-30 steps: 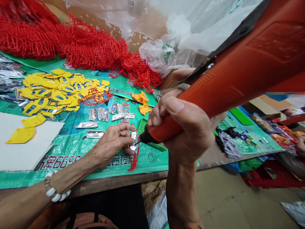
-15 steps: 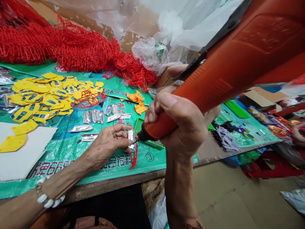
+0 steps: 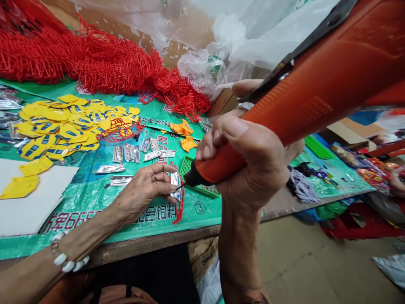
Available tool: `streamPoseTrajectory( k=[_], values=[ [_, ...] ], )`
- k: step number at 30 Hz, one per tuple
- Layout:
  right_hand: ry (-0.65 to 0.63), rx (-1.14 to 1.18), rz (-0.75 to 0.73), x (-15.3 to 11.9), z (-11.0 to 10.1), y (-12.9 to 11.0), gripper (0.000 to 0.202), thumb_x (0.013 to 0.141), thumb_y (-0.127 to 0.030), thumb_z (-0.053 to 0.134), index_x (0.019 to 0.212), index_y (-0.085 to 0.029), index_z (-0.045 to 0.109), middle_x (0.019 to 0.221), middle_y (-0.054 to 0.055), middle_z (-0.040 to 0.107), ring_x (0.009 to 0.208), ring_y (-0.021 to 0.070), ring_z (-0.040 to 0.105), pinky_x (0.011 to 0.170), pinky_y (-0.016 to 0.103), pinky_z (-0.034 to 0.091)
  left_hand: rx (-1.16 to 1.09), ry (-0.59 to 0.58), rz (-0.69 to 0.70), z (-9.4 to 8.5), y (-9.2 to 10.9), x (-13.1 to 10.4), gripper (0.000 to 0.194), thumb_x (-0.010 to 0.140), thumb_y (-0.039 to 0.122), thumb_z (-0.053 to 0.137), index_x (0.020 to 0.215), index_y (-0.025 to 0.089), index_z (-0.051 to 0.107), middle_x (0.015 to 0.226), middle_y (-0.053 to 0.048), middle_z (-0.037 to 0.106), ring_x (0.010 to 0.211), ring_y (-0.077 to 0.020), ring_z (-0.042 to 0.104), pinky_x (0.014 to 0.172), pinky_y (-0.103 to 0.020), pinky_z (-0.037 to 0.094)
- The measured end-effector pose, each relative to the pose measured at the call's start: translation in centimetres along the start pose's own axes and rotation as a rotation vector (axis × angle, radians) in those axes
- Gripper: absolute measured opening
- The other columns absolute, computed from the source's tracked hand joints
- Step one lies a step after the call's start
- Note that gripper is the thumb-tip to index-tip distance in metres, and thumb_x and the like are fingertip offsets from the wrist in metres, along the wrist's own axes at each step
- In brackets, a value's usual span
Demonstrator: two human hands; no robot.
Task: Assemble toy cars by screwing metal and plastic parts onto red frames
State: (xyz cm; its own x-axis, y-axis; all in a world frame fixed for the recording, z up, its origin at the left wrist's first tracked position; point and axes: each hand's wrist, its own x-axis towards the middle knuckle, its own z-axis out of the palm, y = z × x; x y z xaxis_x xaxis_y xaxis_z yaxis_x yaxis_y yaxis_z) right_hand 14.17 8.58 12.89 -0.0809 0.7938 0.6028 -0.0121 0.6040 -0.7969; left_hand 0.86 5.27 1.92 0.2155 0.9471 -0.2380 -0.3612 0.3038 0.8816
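My right hand (image 3: 253, 156) is wrapped round an orange electric screwdriver (image 3: 303, 97) with a black nose. The tool slants down to the left, and its thin bit reaches a small shiny silver plastic part (image 3: 176, 185). My left hand (image 3: 148, 185) pinches that part between thumb and fingers against the green sheet. Along the part's right side lies a red plastic frame (image 3: 179, 207). Behind the screwdriver's nose sits a green tray (image 3: 207, 191) of small screws, partly hidden. Several loose silver parts (image 3: 109, 169) lie beyond my left hand.
Yellow plastic panels (image 3: 63, 126) are heaped at the left, with two more on a white board (image 3: 19, 211). A long pile of red frames (image 3: 104, 63) runs along the back. Two orange pieces (image 3: 186, 143) lie mid-table. At far right shows another person's hand (image 3: 395, 171).
The view has shifted slightly. Both hands keep their hold, and the screwdriver's bit stays at the silver part, with the tool's slant nearly the same.
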Motion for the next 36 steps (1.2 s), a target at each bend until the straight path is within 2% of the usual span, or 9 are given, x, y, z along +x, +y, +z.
streamPoseTrajectory(
  k=[4,9,12,16,22,27,30,36],
  values=[
    [0.011,0.148,-0.028,-0.07,0.2,0.22,0.035,0.075,-0.021,0.066,0.107,-0.034,0.06,0.055,-0.008,0.054,0.047,0.015,0.052,0.064,0.035,0.052,0.015,0.002,0.0,0.09,0.05,0.03,0.036,0.069,0.013,0.072,0.103,0.013,0.059,0.07,0.001,0.06,0.061,-0.0124,0.056,0.061,-0.03,0.058],
    [0.003,0.087,-0.007,-0.11,0.07,0.19,0.031,0.077,-0.027,0.067,0.106,-0.035,0.06,0.056,-0.008,0.054,0.047,0.0157,0.054,0.066,0.037,0.054,0.011,0.002,-0.001,0.09,0.06,0.06,0.036,0.067,0.012,0.072,0.101,0.013,0.059,0.069,0.001,0.06,0.061,-0.0126,0.056,0.059,-0.03,0.058],
    [0.008,0.107,-0.007,-0.14,0.17,0.43,0.032,0.076,-0.028,0.067,0.107,-0.037,0.06,0.056,-0.009,0.053,0.045,0.0154,0.052,0.058,0.034,0.052,0.001,0.01,-0.001,0.06,0.07,0.08,0.037,0.066,0.011,0.072,0.1,0.013,0.058,0.072,0.0,0.062,0.061,-0.0129,0.057,0.059,-0.031,0.058],
    [0.015,0.16,-0.013,-0.24,0.3,0.76,0.034,0.075,-0.025,0.067,0.106,-0.037,0.06,0.056,-0.009,0.054,0.044,0.0146,0.051,0.054,0.032,0.049,0.005,0.018,-0.008,0.08,0.15,0.09,0.037,0.065,0.011,0.072,0.1,0.014,0.058,0.071,0.0,0.063,0.058,-0.0128,0.059,0.059,-0.032,0.058],
    [0.01,0.175,0.01,-0.25,0.19,0.52,0.024,0.074,-0.022,0.068,0.094,-0.034,0.063,0.055,-0.008,0.055,0.044,0.0144,0.051,0.052,0.032,0.049,0.048,0.032,-0.014,0.14,0.27,-0.04,0.035,0.066,0.012,0.071,0.099,0.014,0.057,0.065,0.003,0.063,0.051,-0.0131,0.063,0.057,-0.029,0.054],
    [-0.005,0.208,0.007,-0.22,0.17,0.71,0.04,0.072,-0.018,0.067,0.107,-0.035,0.062,0.056,-0.008,0.057,0.046,0.015,0.053,0.052,0.031,0.049,0.035,0.033,-0.026,0.25,0.35,-0.06,0.036,0.064,0.011,0.071,0.098,0.014,0.058,0.066,0.002,0.064,0.05,-0.0132,0.063,0.057,-0.029,0.054],
    [0.01,0.234,-0.016,-0.28,0.24,0.83,0.043,0.071,-0.021,0.069,0.11,-0.038,0.061,0.056,-0.009,0.057,0.045,0.0156,0.052,0.051,0.033,0.049,0.04,0.045,-0.027,0.27,0.33,-0.02,0.036,0.064,0.011,0.07,0.098,0.014,0.058,0.064,0.003,0.063,0.05,-0.0132,0.063,0.057,-0.029,0.053],
    [-0.013,0.078,0.034,-0.47,0.56,0.56,0.036,0.072,-0.031,0.07,0.105,-0.041,0.063,0.067,-0.004,0.059,0.046,0.0192,0.054,0.048,0.039,0.048,0.035,0.048,-0.012,0.11,0.23,0.01,0.034,0.064,0.01,0.069,0.096,0.013,0.059,0.064,0.003,0.062,0.05,-0.0131,0.063,0.057,-0.028,0.054]
  ],
)
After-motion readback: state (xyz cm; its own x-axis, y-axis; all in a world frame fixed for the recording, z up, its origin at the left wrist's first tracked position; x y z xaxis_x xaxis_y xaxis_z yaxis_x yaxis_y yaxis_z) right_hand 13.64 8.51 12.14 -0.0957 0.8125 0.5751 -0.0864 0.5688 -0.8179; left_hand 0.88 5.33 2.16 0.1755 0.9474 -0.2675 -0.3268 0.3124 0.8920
